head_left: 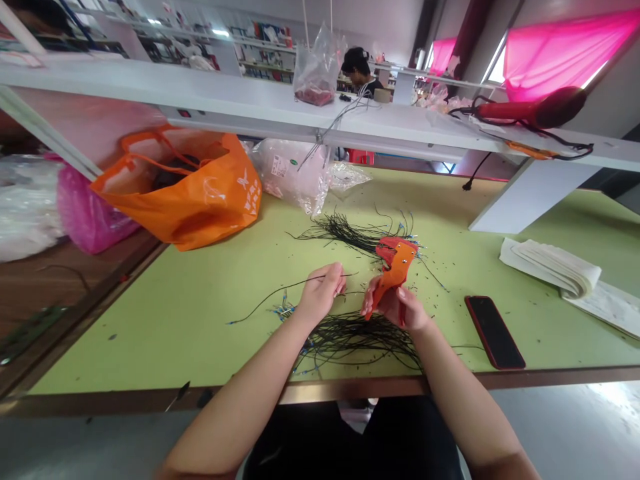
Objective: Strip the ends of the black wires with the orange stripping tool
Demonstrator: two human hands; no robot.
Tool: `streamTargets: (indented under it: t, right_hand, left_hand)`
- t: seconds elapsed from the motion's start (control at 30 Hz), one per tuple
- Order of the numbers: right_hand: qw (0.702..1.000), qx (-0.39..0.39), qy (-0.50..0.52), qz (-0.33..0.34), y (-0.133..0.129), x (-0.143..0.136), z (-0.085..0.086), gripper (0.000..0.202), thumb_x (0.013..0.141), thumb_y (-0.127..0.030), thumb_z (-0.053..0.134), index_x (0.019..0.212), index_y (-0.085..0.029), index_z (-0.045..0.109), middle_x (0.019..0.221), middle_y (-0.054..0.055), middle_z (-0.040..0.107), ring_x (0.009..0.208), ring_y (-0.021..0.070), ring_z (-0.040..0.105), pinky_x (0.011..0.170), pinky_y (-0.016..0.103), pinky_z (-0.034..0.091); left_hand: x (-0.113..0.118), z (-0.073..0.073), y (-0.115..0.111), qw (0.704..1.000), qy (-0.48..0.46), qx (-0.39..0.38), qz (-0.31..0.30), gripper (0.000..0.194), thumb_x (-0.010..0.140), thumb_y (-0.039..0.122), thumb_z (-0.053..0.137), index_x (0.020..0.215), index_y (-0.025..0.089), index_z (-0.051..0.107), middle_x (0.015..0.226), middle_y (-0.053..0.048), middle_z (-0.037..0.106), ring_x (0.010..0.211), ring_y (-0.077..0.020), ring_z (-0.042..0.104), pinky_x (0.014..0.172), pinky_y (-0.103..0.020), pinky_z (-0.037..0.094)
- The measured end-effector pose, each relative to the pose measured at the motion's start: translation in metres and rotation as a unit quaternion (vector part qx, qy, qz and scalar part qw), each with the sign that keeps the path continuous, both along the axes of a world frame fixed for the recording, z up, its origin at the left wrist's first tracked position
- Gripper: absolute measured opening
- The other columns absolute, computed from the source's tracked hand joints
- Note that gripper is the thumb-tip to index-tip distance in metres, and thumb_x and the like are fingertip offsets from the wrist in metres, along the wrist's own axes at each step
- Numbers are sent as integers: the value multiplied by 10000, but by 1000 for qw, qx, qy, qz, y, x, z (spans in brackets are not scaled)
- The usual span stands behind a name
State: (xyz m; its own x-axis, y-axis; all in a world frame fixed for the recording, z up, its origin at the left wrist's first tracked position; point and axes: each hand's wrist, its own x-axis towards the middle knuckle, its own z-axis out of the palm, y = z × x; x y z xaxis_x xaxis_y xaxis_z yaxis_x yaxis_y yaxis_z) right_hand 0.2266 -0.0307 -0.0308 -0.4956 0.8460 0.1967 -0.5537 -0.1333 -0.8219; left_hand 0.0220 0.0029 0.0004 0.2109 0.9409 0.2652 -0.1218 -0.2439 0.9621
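Observation:
My left hand (323,291) pinches a thin black wire (265,299), whose blue-tipped end trails to the left over the green table. Its other end sticks out to the right of my fingers. In my right hand (400,308) is an orange and red wire stripper (399,267), its head pointing up and away, its handles between my thumb and fingers. Behind the tool lies one bundle of black wires (345,230) with blue tips at its right. A second bundle (360,340) spreads under and between my forearms, near the table's front edge.
An orange bag (200,200) and a pink bag (90,210) stand at the left. Behind are clear plastic bags (293,173) and a white shelf (220,83). To the right lie a phone (495,332) and folded cloth (550,267). A person (357,67) is beyond the shelf.

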Motion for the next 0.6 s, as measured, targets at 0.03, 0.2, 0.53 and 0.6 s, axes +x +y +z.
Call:
streamTargets:
  t: [0.03, 0.2, 0.53, 0.6]
  right_hand:
    - [1000, -2, -7, -4, -1, -2, 1, 536, 854, -626, 713, 1097, -152, 659, 883, 88, 700, 792, 231, 684, 768, 398, 585]
    - [998, -5, -19, -51, -2, -11, 6, 534, 863, -663, 681, 1077, -174, 664, 935, 107, 721, 866, 257, 705, 841, 429, 584]
    - [997, -7, -71, -11, -6, -20, -8, 594, 849, -722, 660, 1057, -166, 686, 961, 132, 718, 983, 295, 702, 867, 440, 583]
    - [997, -4, -77, -7, -7, -21, -9, 590, 851, -716, 660, 1062, -166, 691, 969, 135, 718, 975, 295, 704, 849, 435, 588]
  left_hand:
    - [0, 1, -1, 1000, 14, 6, 1, 677, 924, 750, 498, 504, 221, 450, 505, -3, 430, 534, -159, 487, 566, -304, 412]
    - [0, 1, -7, 992, 94, 80, 32, 614, 1004, 649, 428, 571, 215, 458, 548, -3, 468, 533, -145, 437, 564, -298, 340]
    - [2, 6, -16, 962, 185, 177, 97, 466, 1036, 349, 428, 592, 220, 369, 544, 28, 383, 503, -132, 381, 571, -289, 304]
    - [2, 7, -15, 956, 192, 184, 120, 452, 1029, 332, 439, 598, 222, 355, 548, 32, 368, 502, -133, 370, 573, -294, 297]
